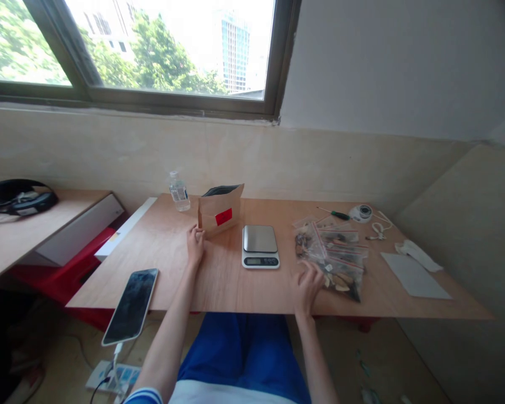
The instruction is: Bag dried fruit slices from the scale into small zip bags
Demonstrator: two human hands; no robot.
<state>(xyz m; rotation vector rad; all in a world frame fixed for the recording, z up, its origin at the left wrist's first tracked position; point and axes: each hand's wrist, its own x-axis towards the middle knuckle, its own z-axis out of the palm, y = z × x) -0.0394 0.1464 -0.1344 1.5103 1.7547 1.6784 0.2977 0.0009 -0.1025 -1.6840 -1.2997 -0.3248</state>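
Note:
A brown kraft paper pouch (210,223) with a red label stands upright on the table, its dark top gaping. Beside its lower left corner rests my left hand (196,247), fingers loosely bent and seemingly holding nothing; whether the fingertips touch the pouch I cannot tell. A digital kitchen scale (260,240) with a bare steel plate lies between my hands. My right hand (308,285) rests at the near left side of several clear zip bags (340,269) with dried brownish pieces inside. Its fingers are loosely curled and apart, with no object visible in them.
A water bottle (179,193) stands at the back left. A charging phone (131,306) overhangs the front left edge. A screwdriver (340,215), a white dome camera (361,213), a cable (379,230) and white paper (414,276) lie at the right. The window wall closes the back.

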